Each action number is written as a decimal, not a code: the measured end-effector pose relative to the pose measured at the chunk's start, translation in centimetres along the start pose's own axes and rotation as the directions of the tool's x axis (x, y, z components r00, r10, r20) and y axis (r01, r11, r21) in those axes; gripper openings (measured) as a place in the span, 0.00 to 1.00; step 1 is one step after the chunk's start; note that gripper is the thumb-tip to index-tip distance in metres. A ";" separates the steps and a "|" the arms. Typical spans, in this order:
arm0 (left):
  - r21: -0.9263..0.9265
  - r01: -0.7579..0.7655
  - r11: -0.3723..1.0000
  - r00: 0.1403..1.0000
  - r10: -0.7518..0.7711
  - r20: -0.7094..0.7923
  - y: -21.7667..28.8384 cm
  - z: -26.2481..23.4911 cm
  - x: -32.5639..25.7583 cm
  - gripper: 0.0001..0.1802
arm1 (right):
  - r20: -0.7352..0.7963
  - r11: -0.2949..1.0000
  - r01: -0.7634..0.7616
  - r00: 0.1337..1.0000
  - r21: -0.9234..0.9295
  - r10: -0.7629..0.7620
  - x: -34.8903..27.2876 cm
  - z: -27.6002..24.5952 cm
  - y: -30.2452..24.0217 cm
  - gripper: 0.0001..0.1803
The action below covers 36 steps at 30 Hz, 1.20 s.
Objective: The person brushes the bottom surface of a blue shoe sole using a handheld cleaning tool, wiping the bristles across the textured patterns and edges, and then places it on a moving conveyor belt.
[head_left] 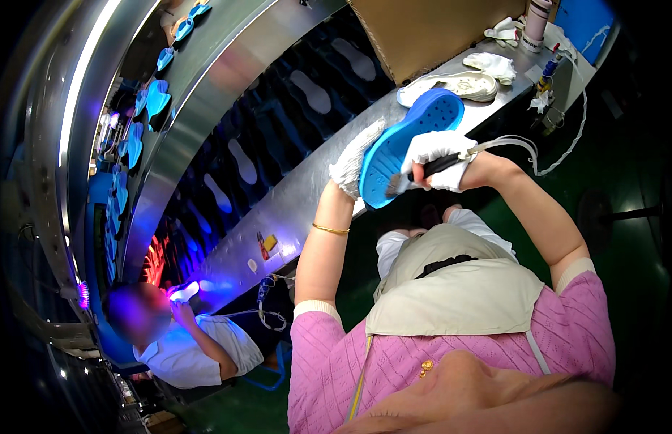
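A bright blue shoe sole (431, 116), dotted with small holes near one end, is tilted up over the metal table's edge. My left hand (356, 160), in a white knit glove, is closed on its left side. My right hand (446, 153), in a white glove with fingertips bare, is wrapped around a brush (443, 164) with a dark handle. A pale hose runs from that handle past my right wrist. The brush's bristles (395, 185) are against or very close to the sole's lower part; contact is hard to tell.
A white shoe sole (459, 84) and a crumpled white glove (491, 66) lie on the metal table (278, 206). A cardboard box (441, 32) and a pink bottle (537, 20) stand behind. Pale soles (242, 160) line a dark conveyor. A co-worker (198, 347) sits at left.
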<state>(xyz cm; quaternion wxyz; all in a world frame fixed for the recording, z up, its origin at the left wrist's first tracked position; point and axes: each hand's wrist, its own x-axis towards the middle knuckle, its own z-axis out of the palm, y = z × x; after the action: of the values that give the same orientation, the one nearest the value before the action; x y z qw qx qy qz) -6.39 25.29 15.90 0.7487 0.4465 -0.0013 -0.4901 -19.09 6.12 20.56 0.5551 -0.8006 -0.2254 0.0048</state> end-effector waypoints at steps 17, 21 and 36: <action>-0.396 0.138 0.908 0.929 0.020 0.370 -3.5 2.0 -2.7 0.45 | -0.658 0.953 0.074 0.739 0.293 0.145 0.0 -4.0 5.8 0.05; -0.404 -0.065 0.912 0.927 0.206 0.314 -3.5 1.7 -3.1 0.37 | -0.532 0.964 0.120 0.846 0.237 0.026 -0.4 2.7 4.9 0.11; -0.119 -0.374 0.920 0.904 0.390 0.176 -1.7 2.6 -6.3 0.38 | -0.245 0.817 0.231 0.880 -0.529 -0.407 1.0 -3.7 -2.7 0.07</action>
<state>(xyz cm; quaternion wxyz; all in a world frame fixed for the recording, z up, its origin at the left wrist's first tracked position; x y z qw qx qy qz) -12.06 27.97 19.02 0.8441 0.3560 -0.1424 -0.3748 -18.20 4.01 24.64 0.3602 -0.8512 -0.2509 -0.2876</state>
